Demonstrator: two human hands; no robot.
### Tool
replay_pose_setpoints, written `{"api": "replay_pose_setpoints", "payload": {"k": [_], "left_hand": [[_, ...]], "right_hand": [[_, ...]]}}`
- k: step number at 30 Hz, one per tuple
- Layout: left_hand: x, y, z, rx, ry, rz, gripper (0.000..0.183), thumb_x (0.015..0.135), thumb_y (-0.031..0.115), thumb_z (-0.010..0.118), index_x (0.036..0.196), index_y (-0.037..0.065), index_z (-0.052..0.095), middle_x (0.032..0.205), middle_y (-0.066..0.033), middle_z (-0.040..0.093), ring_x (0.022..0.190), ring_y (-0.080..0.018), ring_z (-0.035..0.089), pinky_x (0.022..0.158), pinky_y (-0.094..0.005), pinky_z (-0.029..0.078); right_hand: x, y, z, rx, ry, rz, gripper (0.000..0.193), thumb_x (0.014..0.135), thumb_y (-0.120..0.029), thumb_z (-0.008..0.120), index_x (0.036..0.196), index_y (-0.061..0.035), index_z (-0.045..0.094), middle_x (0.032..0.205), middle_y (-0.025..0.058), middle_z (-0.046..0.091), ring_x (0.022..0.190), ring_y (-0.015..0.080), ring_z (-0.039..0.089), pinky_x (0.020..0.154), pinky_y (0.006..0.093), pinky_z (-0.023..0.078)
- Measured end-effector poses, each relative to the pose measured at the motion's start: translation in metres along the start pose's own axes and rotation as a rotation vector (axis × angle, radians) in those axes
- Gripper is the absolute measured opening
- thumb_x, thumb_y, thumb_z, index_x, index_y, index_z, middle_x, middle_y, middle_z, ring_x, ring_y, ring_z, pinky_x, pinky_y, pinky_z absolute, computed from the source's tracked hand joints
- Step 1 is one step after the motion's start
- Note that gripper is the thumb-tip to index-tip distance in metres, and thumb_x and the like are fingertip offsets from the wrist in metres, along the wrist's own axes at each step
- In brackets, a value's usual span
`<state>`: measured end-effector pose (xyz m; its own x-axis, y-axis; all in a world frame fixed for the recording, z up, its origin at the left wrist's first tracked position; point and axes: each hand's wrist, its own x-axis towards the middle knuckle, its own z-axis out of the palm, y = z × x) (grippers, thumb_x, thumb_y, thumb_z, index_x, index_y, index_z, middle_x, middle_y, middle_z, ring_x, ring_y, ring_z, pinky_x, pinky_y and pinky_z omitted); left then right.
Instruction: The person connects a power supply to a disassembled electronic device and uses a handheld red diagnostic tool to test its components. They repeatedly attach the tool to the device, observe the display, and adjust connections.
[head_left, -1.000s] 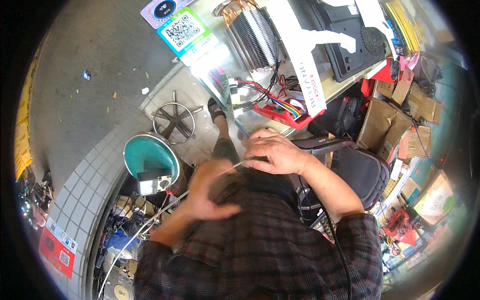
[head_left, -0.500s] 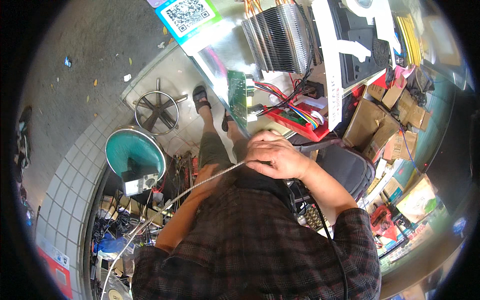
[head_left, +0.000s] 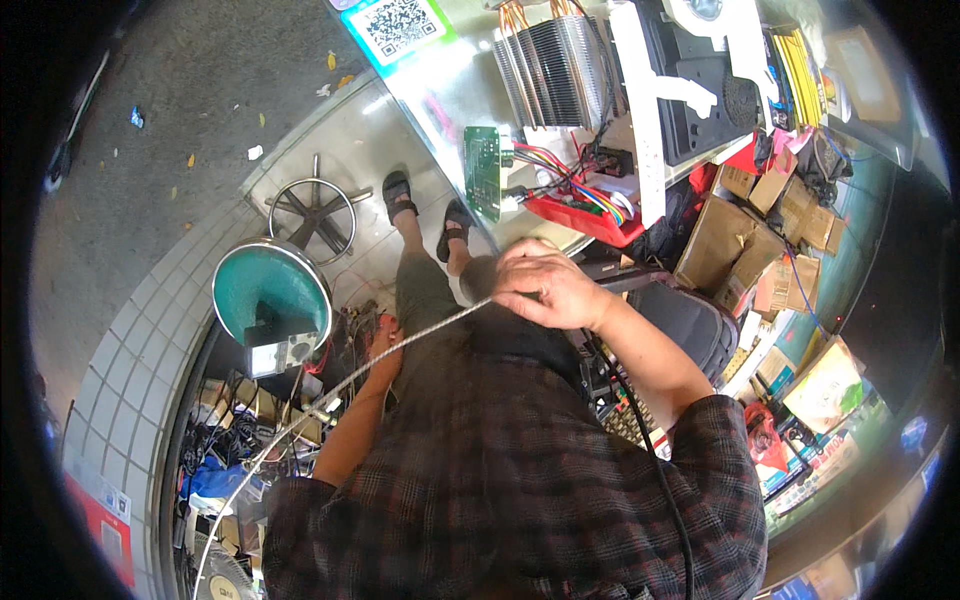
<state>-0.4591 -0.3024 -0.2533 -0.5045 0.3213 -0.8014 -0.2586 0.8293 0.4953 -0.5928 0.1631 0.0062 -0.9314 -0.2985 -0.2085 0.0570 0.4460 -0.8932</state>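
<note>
My right hand (head_left: 550,285) is in front of my body with its fingers curled. A thin, pale braided cord (head_left: 395,350) runs from the lower left up to these fingers, which are closed on its end. Lower and to the left, my left hand (head_left: 386,338) hangs beside my left thigh, near a tangle of wires; its fingers are too small and blurred to make out. The cord passes just over the left wrist. Ahead of my right hand, a green circuit board (head_left: 483,175) stands at the counter's edge, with coloured wires (head_left: 560,170) leading from it.
A red tray (head_left: 575,222) and a finned heat sink (head_left: 550,75) sit on the counter. To my left are a green round stool (head_left: 270,290) and another stool's metal base (head_left: 312,220). A dark chair (head_left: 680,330) and cardboard boxes (head_left: 730,240) stand at right.
My left hand has come into sight beside the thigh, its forearm shifted left. My right hand keeps its hold on the cord. The view has shifted slightly, and both feet now show.
</note>
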Motion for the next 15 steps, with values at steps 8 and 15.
{"api": "replay_pose_setpoints", "payload": {"k": [8,15], "left_hand": [[0.008,0.043,-0.02,0.019,-0.06,0.002,0.031,0.102,0.032,0.065,0.118,0.006,0.069,0.108,-0.0244,0.071,0.106,-0.0438,0.07,0.093,-0.0496,0.054],[-0.052,0.1,-0.041,0.112,-0.174,-0.045,0.051,0.109,0.035,0.064,0.148,0.003,0.058,0.138,-0.0211,0.062,0.127,-0.036,0.064,0.108,-0.0438,0.05]], "right_hand": [[-0.004,-0.004,-0.003,-0.034,-0.003,0.025,0.012,0.096,-0.022,0.076,0.099,-0.0108,0.077,0.103,0.0031,0.074,0.115,0.0264,0.065,0.102,0.0421,0.048],[-0.013,0.006,-0.006,-0.019,-0.018,-0.062,0.019,0.098,-0.028,0.075,0.106,-0.0106,0.076,0.111,0.0067,0.073,0.121,0.028,0.063,0.105,0.0435,0.045]]}}
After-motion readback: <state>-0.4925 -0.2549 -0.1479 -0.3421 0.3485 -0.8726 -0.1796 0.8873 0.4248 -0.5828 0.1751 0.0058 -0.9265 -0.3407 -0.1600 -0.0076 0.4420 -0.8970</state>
